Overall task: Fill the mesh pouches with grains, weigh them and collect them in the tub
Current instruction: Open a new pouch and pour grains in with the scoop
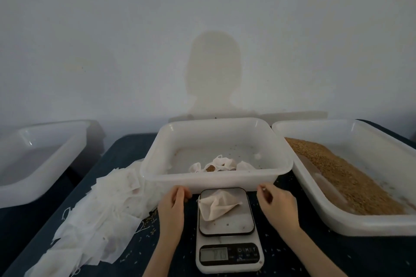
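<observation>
The left hand (174,203) has loosely curled fingers at the near rim of the middle white plastic tub (217,179); whether it grips the rim I cannot tell. The right hand (275,203) hovers with relaxed fingers, holding nothing. Between them a filled white mesh pouch (216,206) lies on the white digital kitchen scale (227,229); its display is too blurred to read. Three white tubs stand on the dark surface (315,258): the middle one holds a few pouches (221,164), the right tub (351,218) brown grains (337,177), the left tub (38,164) is cut off. Empty pouches (99,216) are heaped left, too overlapped to count.
</observation>
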